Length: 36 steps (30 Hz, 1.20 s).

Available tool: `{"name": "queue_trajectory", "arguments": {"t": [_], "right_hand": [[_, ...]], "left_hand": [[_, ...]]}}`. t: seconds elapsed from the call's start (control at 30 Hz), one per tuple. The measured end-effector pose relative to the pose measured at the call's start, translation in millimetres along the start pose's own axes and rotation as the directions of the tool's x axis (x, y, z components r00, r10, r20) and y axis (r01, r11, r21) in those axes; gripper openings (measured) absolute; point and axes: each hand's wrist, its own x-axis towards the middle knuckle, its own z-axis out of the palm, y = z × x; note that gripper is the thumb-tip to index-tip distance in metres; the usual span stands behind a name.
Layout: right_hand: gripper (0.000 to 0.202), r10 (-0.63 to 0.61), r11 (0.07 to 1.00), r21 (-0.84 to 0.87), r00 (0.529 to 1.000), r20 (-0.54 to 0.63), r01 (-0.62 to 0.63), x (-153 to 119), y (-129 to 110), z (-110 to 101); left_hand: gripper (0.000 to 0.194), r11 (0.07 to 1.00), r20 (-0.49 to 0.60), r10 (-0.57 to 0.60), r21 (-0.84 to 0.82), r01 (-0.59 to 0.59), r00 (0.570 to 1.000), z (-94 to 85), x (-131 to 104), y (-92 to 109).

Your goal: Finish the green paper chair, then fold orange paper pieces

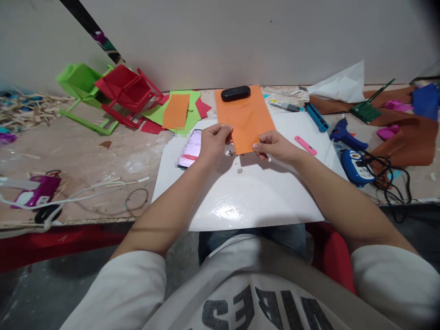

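Observation:
An orange paper sheet point(245, 118) lies tilted over a glossy white board point(250, 197) at the middle of the worktable. My left hand point(215, 143) pinches the sheet's near left corner. My right hand point(275, 146) grips its near right corner. A black oval case point(235, 93) rests on the sheet's far edge. A phone point(191, 149) with a lit screen lies just left of my left hand, partly under it.
Red and green model chairs point(113, 94) and coloured paper sheets point(177, 112) sit at the back left. A blue glue gun point(343, 135), a blue device with black cable point(357, 167), a pink cutter point(305, 145), markers and brown felt point(409, 140) lie right. White cords point(68, 197) trail left.

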Motion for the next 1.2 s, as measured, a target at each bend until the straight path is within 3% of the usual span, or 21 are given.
{"name": "queue_trajectory", "arguments": {"t": [0.1,0.17,0.3,0.43,0.63,0.77,0.87,1.0,1.2], "right_hand": [[0.066,0.000,1.000,-0.030,1.000,0.010,0.000,-1,-1,1],[0.064,0.009,1.000,-0.021,1.000,-0.030,-0.010,-1,0,3],[0.058,0.033,0.998,0.067,0.973,-0.228,-0.018,4,4,8],[0.049,0.062,0.989,0.148,0.933,-0.353,-0.010,9,8,13],[0.048,0.259,0.940,0.294,0.922,-0.289,-0.172,12,10,19],[0.054,0.274,0.934,0.309,0.912,-0.305,-0.178,10,8,16],[0.057,0.319,0.897,0.388,0.918,-0.236,-0.212,8,7,13],[0.056,0.336,0.851,0.474,0.928,-0.162,-0.226,8,5,13],[0.051,0.308,0.894,0.406,0.918,-0.251,-0.189,5,-2,19]], "left_hand": [[0.042,0.995,-0.051,-0.053,-0.083,0.048,0.997,-4.9,8,2],[0.041,0.987,-0.021,-0.108,-0.124,0.104,0.994,-7.9,10,3],[0.053,0.956,0.181,-0.266,-0.078,0.284,0.947,-7.3,1,4],[0.041,0.922,0.329,-0.364,-0.003,0.387,0.871,-1.3,-12,4],[0.031,0.889,0.310,-0.424,-0.036,0.456,0.851,1.1,-15,3],[0.024,0.858,0.308,-0.473,-0.052,0.511,0.826,0.9,-14,1],[0.027,0.826,0.322,-0.507,-0.084,0.557,0.800,1.7,-13,1],[0.032,0.827,0.306,-0.498,-0.112,0.551,0.811,3.0,-14,3],[0.032,0.867,0.332,-0.464,-0.023,0.498,0.821,3.4,-19,12]]}}
